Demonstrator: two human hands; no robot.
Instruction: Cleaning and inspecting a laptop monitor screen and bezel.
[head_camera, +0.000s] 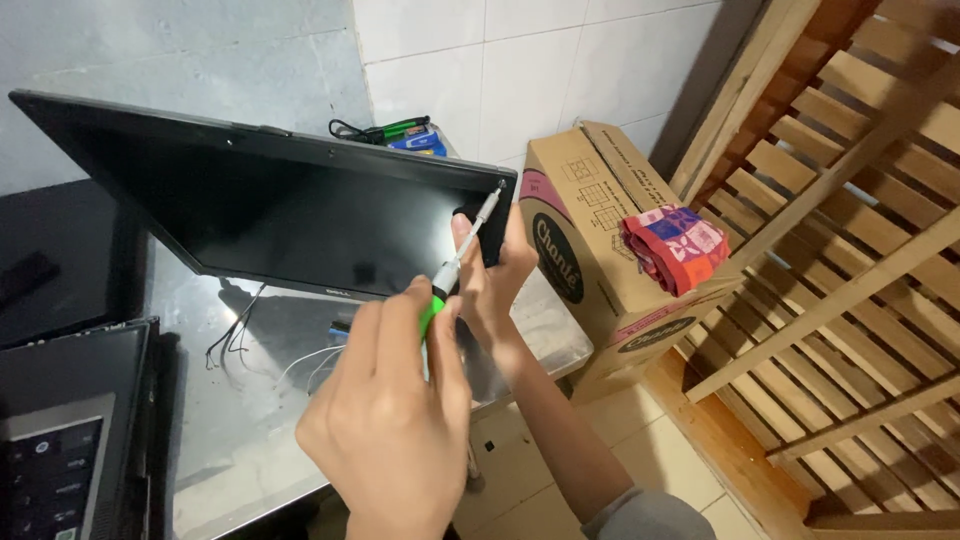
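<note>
Holding: the left hand (385, 420) has its fingers wrapped tight about the green handle of a screwdriver (462, 250).
Screwdriver tip: its slim metal shaft slants up to the top right corner of a laptop screen panel (270, 210).
Right hand (495, 275): fingers curled about the panel's right edge, thumb on its front, propping it tilted above the tabletop (250, 420).
Panel place: over the steel tabletop's far right part, near the right edge.
Near left corner: an open laptop base (70, 440) with keyboard.
Beyond the right edge: a cardboard box (600, 250) bearing a folded patterned cloth (678, 245).
</note>
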